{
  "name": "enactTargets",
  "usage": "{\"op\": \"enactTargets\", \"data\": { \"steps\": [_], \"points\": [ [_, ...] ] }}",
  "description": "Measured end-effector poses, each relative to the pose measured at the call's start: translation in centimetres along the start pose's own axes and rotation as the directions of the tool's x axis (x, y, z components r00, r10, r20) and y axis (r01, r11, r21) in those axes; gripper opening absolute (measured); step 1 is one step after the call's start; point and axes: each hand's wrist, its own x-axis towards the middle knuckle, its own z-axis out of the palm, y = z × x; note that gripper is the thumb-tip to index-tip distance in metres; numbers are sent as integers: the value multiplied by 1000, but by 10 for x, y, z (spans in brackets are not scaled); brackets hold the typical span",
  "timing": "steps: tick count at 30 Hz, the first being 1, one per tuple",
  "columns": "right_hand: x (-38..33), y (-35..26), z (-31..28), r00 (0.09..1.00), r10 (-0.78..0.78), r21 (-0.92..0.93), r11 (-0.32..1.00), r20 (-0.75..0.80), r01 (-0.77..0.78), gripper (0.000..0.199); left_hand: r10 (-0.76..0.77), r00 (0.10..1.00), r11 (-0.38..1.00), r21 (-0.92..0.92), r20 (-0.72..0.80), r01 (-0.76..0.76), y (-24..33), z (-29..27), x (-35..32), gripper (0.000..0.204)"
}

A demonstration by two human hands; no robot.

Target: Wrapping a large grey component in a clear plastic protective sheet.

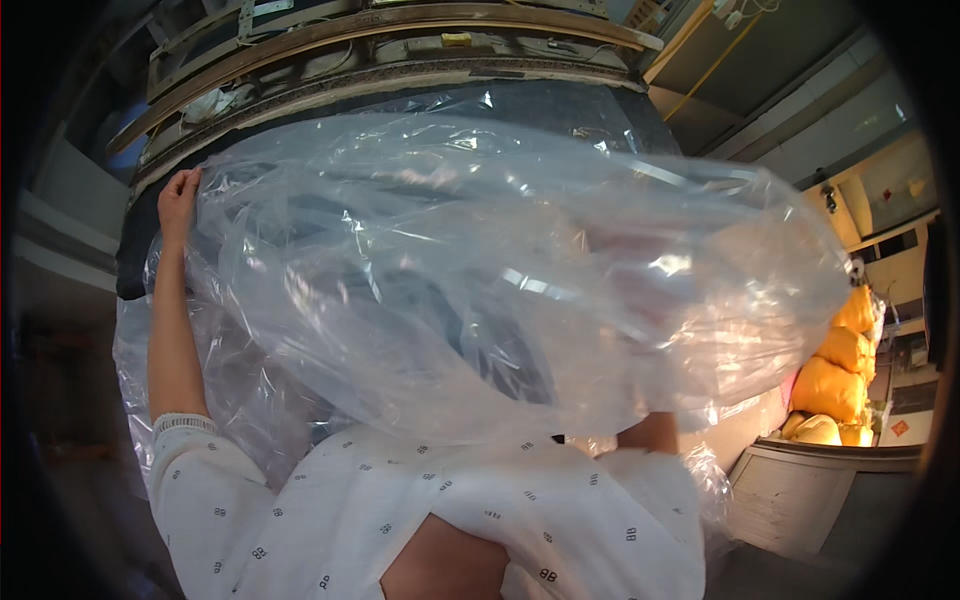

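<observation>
A large sheet of clear plastic film (420,230) billows across the table in front of me, puffed up and creased. My left hand (178,195) is at the far left, with its fingers closed in a pinch on the film's edge. On the right, my forearm shows only briefly above the sleeve (650,480); my right hand is hidden behind the film, so its grip does not show. More loose clear film (250,370) hangs beneath my left arm and down over the table's near side.
Dark cloth or sheeting (640,110) covers the table's far part. Behind it runs a long wooden rail (400,30) with a small yellow object (456,40). To the right, yellow bulky bundles (830,380) are piled beside a pale cabinet (790,495).
</observation>
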Motion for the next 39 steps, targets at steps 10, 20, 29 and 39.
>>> {"op": "enactTargets", "data": {
  "steps": [10,20,29,39],
  "points": [
    [289,14,-191,795,-586,-837,348,158,423,44,111,986,988,94,123,-123,37,13,-5,22],
    [176,125,11,302,-169,-287,106,938,952,50,-58,977,981,172,-204,94,27,-30,-62,22],
    [171,193,40,532,69,-494,485,844,721,44,97,989,910,412,-107,-45,2,-61,-70,16],
    [266,232,105,99,750,-745,617,654,254,63,158,979,926,363,-128,-102,-45,-57,-59,16]
  ]
}}
